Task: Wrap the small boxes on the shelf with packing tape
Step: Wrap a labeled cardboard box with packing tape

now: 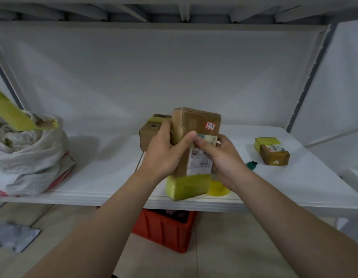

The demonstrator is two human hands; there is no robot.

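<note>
Matt brown cardboard box (195,125) (glossy yellow tape (187,186) at its base), smooth white shelf (105,177), red plastic crate (166,230)

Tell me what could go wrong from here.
The tall brown cardboard box, gripped by the left hand and right hand, is at the front edge of the white shelf; a slip could drop it toward the red plastic crate below. The yellow tape roll beside it sits near that edge and could be knocked off. Further tape might cover the white shipping label.

Both forearms (105,217) are bare, as are left hand (162,155) and right hand (224,157)
</note>
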